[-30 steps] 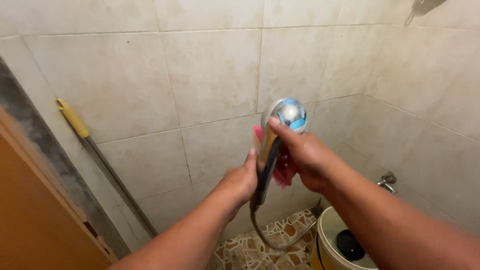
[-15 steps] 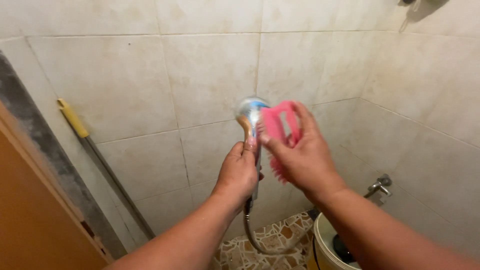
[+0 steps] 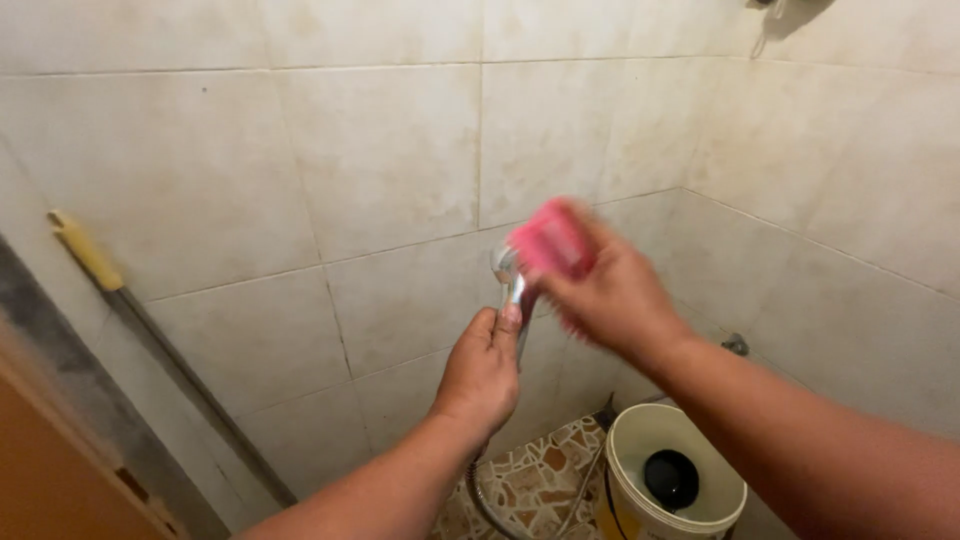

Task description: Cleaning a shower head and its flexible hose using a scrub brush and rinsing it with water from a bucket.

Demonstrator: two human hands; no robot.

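Left hand: our left hand point(image 3: 482, 372) is wrapped tight around the handle of the shower head point(image 3: 510, 290), thumb up along the metal, holding it upright in front of the wall.
Right hand: our right hand point(image 3: 610, 295) is closed around the pink brush point(image 3: 552, 240), fingers curled over its back; the hand and brush are blurred.
Shower head: its chrome top sits just above our left thumb and touches, or all but touches, the brush; we cannot tell which through the blur.
Brush: it lies at the upper left of our right hand, pressed toward the top of the shower head, with some pink showing again below the fingers.
Hose: the hose point(image 3: 485, 495) drops from under our left fist and loops down toward the floor.
Bucket: the cream bucket point(image 3: 628, 500) stands well below our right forearm, with a dark round thing point(image 3: 671, 478) inside it.
Tap: a small metal tap point(image 3: 736, 345) sticks out of the side wall, just beyond our right wrist.
Pole: a grey pole with a yellow end point(image 3: 88, 253) leans on the wall, well to the left of our left hand.
Floor: the patterned floor point(image 3: 540, 470) shows under both arms.
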